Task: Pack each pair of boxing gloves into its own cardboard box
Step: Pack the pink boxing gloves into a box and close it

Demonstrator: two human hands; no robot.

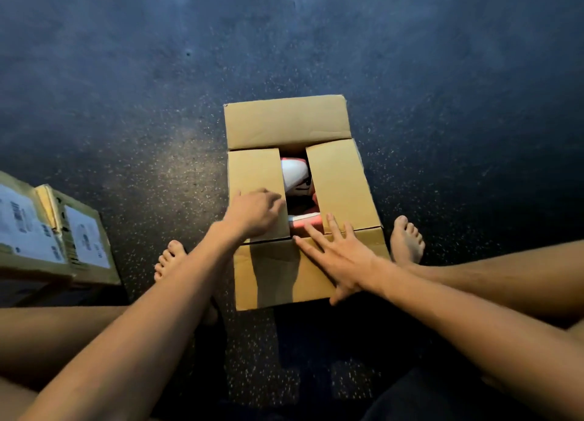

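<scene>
A cardboard box (303,199) sits on a dark speckled floor (126,104) at the centre of the view, between the person's two bare feet. Its far flap (286,122), at 12 o'clock, stands open and tilts away. The two side flaps are folded down over the opening: the left side flap (254,171) at 9 o'clock and the right side flap (339,180) at 3 o'clock, with a narrow gap left between them. Through that gap a pair of boxing gloves (295,174) in white and pink-red shows inside the box; only part of them can be seen, so how they lie cannot be told. The near flap (278,272), at 6 o'clock, hangs outward toward the person. The left hand (252,213) rests palm down on the near end of the left side flap, its fingers loosely curled at the flap's inner edge and holding nothing. The right hand (335,256) lies flat with its fingers spread wide across the fold of the near flap, fingertips reaching the near end of the right side flap and the pink edge in the gap; it grips nothing. The left foot (169,259) is at 8 o'clock of the box and the right foot (406,240) is at 4 o'clock. Well apart, at 9 o'clock of the view, lies a second cardboard box (53,237) bearing white printed labels; the print is too blurred to read.
</scene>
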